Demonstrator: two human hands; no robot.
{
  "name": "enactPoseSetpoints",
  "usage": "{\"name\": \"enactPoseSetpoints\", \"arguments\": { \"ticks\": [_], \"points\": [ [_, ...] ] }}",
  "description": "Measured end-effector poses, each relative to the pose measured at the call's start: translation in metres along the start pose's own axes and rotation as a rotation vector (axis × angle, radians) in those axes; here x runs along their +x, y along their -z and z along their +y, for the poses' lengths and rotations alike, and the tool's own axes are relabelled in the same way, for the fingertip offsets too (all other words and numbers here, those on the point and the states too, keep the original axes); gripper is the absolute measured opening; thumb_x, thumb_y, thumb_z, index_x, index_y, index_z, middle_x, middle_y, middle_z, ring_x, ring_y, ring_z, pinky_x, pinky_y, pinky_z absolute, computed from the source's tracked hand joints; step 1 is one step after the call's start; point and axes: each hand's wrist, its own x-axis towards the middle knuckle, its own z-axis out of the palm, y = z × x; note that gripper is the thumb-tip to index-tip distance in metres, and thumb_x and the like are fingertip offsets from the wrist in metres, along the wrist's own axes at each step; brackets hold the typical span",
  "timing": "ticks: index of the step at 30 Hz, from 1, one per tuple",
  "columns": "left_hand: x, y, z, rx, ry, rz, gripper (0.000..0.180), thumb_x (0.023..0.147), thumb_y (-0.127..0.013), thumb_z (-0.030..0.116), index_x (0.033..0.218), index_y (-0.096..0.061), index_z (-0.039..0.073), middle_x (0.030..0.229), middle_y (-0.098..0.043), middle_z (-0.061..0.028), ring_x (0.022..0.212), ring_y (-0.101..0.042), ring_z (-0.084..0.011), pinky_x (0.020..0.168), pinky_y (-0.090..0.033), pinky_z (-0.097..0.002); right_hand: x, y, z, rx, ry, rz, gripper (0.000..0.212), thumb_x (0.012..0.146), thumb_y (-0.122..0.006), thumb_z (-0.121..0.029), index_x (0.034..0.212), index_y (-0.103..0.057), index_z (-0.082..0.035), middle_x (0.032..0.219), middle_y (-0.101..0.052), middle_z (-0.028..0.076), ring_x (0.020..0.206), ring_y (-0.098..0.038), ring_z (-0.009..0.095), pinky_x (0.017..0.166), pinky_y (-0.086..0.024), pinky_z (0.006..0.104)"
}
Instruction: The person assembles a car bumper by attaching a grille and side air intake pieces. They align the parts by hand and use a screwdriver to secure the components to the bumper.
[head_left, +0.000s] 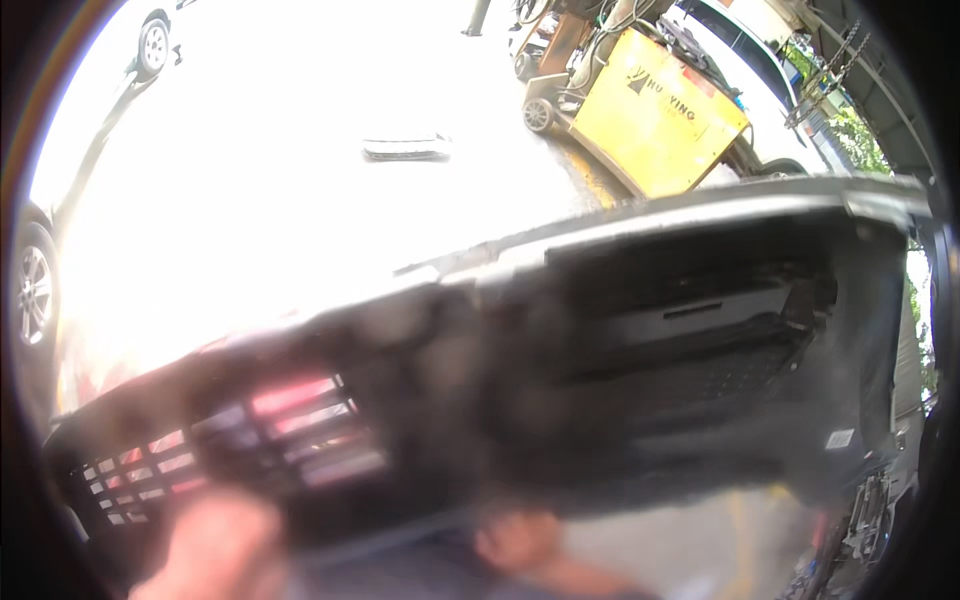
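Black bumper (pixel 690 400) stretches over glaring floor (pixel 270 220), a yellow cabinet (pixel 655 115) standing beyond. Both hands (pixel 522 541) are apart at the bumper's near edge, too blurred to tell their grip.

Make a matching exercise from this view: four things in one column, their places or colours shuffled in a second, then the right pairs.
Column one
1. Left hand
2. Boxy cabinet
3. Right hand
4. Long panel

Column two
A. Mostly dark, stretching across most of the picture's width
B. At the panel's lower edge, near the bottom middle of the picture
C. Blurred, just below the gridded openings, at the lower left
D. Yellow, beyond the panel's upper edge

Right pairs: 1-C, 2-D, 3-B, 4-A
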Motion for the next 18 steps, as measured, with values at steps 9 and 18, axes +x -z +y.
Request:
{"name": "enactPoseSetpoints", "arguments": {
  "ticks": [9, 18],
  "points": [
    [0.272, -0.046, -0.006, 0.252, -0.497, 0.976, 0.089, 0.085, -0.080, 0.061, 0.142, -0.058, -0.004, 0.133, -0.063, -0.0259, 0.115, -0.065, -0.0434, 0.100, -0.053, -0.0516, 0.018, -0.039, -0.021, -0.110, -0.041, -0.044, 0.029, 0.083, -0.080, -0.037, 0.070, -0.063, -0.018, 0.071, -0.053, 0.000, 0.064, -0.057, 0.018, 0.061, -0.041, 0.0353],
    [0.225, -0.070, 0.014, 0.140, -0.279, 0.826, 0.084, 0.084, -0.082, 0.058, 0.141, -0.060, 0.000, 0.122, -0.067, -0.0246, 0.106, -0.069, -0.0428, 0.088, -0.058, -0.0519, 0.004, -0.013, -0.046, 0.027, -0.008, -0.021, 0.028, 0.085, -0.078, -0.031, 0.069, -0.061, -0.016, 0.070, -0.052, 0.001, 0.061, -0.054, 0.018, 0.060, -0.041, 0.0334]
  ]
}}
